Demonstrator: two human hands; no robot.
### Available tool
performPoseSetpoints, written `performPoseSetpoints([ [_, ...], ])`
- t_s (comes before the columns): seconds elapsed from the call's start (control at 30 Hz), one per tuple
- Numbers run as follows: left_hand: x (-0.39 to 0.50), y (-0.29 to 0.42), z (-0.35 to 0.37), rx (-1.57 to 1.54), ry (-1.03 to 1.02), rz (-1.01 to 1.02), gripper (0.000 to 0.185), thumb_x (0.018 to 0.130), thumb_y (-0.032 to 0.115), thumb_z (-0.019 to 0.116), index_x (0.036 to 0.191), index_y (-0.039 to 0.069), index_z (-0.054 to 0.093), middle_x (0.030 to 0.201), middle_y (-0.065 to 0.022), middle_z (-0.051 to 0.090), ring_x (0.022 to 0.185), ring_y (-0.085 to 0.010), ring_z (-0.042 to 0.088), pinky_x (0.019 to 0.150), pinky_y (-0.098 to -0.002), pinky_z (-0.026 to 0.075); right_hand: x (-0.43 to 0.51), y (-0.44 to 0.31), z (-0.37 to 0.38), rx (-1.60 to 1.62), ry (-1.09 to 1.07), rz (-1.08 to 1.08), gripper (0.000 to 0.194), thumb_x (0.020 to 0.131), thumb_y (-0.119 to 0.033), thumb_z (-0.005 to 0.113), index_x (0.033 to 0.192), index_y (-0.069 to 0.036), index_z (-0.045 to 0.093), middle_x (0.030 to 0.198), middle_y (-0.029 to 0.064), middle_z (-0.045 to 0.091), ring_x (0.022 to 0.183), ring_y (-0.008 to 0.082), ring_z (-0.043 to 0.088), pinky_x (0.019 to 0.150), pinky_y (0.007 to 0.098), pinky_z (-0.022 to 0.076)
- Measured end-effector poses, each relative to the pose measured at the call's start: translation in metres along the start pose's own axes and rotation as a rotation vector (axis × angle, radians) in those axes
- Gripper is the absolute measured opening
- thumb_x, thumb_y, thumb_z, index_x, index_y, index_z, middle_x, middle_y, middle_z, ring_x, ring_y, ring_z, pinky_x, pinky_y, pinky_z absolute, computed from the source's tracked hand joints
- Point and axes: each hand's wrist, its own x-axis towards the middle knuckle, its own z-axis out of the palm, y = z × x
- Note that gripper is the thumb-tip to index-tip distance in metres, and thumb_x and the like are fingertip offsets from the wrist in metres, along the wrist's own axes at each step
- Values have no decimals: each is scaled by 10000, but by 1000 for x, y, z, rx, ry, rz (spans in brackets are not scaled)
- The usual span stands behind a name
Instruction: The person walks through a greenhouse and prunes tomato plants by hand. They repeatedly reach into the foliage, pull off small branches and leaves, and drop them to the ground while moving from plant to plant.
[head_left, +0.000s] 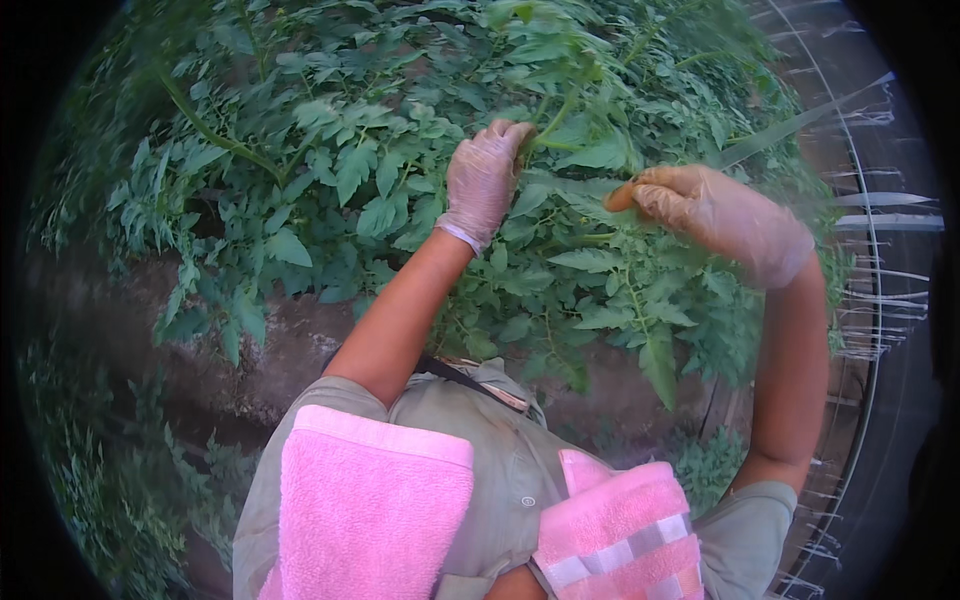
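Note:
My left hand (486, 176), in a thin clear plastic glove, is closed around the green stem (556, 120) of a leafy tomato plant. My right hand (694, 206) wears a similar glove, its fingertips stained orange-brown. Its thumb and fingers are pinched together just right of the stem. A translucent flat plastic strip (802, 127) comes down from the upper right to this hand. A fainter stretch of it seems to run on toward my left hand. Whatever lies inside the right-hand fingers is mostly hidden, but they appear to grip the strip.
Dense tomato foliage (360, 165) surrounds both hands, with a thick bent stem (225, 142) at left. Bare soil (247, 360) lies below. Many pale strips (889, 221) hang along a curved line at right, beside dark sheeting (904, 315). A pink towel (375, 502) drapes over my chest.

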Motion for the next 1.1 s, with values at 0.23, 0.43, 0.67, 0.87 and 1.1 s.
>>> performPoseSetpoints([
  [0.23, 2, -5, 6, -453, -206, -278, 314, 737, 20, 679, 1041, 88, 636, 1016, -54, 630, 889, -237, 614, 750, -342, 497, 25, 54, -16, -317, 299, -153, 341, 939, -294, 500, 1132, -53, 644, 1122, 95, 642, 1023, 226, 591, 898, 300, 464],
  [0.43, -19, -33, -10, -735, -337, -88, 317, 790, 45, 678, 1103, 87, 646, 1097, -86, 622, 989, -249, 604, 863, -349, 493, 63, 36, -22, 459, 361, -49, 389, 971, -398, 501, 1143, -77, 638, 942, 51, 665, 865, 144, 629, 802, 300, 505],
  [0.67, -14, -17, -14, -653, -496, -216, 390, 785, 55, 693, 1166, 107, 624, 1136, -69, 613, 1013, -153, 580, 879, -294, 476, 91, -23, -25, 85, 264, -255, 462, 985, -441, 453, 1193, -67, 627, 996, 65, 653, 844, 129, 618, 791, 278, 499],
  [0.87, 7, -1, 6, -1005, -297, -671, 453, 751, 50, 779, 1156, -2, 583, 1009, -52, 678, 813, -86, 589, 753, -262, 511, 56, -66, 0, 230, 133, -49, 473, 1007, -372, 407, 1301, -17, 513, 994, 164, 676, 600, 175, 649, 655, 293, 549],
  [1.1, 26, 8, 17, -1077, -279, -419, 479, 828, 30, 694, 1258, -26, 489, 1066, -57, 646, 935, -153, 616, 860, -277, 501, 16, -25, 28, 116, 178, -71, 478, 996, -374, 410, 1319, -37, 513, 1129, 158, 651, 750, 180, 676, 682, 288, 538],
])
